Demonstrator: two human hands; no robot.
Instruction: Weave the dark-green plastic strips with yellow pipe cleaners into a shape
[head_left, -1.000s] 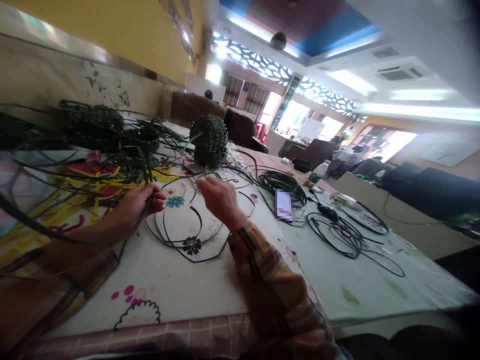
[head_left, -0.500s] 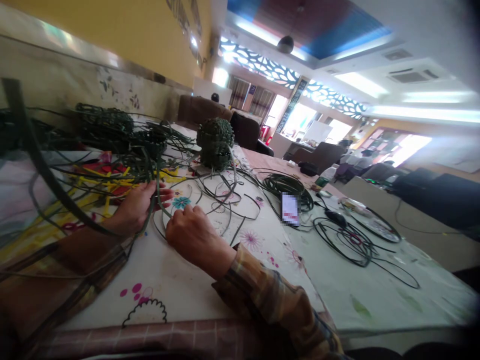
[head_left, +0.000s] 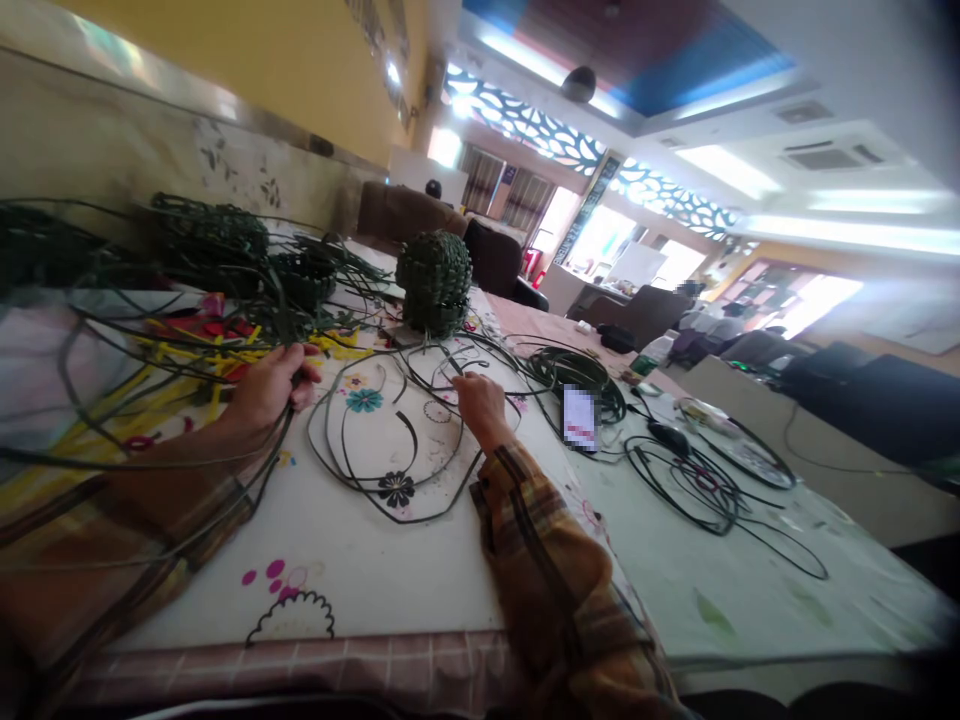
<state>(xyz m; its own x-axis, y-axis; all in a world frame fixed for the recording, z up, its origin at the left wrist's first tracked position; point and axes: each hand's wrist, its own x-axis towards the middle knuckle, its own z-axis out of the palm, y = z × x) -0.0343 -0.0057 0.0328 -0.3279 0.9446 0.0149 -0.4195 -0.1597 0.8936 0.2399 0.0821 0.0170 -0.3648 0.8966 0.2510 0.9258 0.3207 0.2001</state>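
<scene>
My left hand (head_left: 266, 388) is closed around a bunch of dark green strips that trail back over my forearm. Several strips (head_left: 289, 300) rise from that fist toward the pile behind. Farther right, my right hand (head_left: 481, 408) is closed, with its fingertips pinching a thin green strip near the loops; its tip is hard to make out. Loose green strip loops (head_left: 409, 520) lie on the flowered white tablecloth (head_left: 390, 590) between my hands. Beyond them stands a rounded woven green piece (head_left: 433, 275).
Yellow and red scraps (head_left: 214, 350) lie under my left arm. Dark green woven work (head_left: 210, 235) is heaped by the wall. To the right are a coil of strip (head_left: 574, 370), a phone (head_left: 580, 417), a looser coil (head_left: 682, 490) and a bottle (head_left: 654, 352).
My right hand has moved right and away from my left hand, across the tablecloth. My left hand has shifted slightly left and closed, and the strip once raised at far left has dropped.
</scene>
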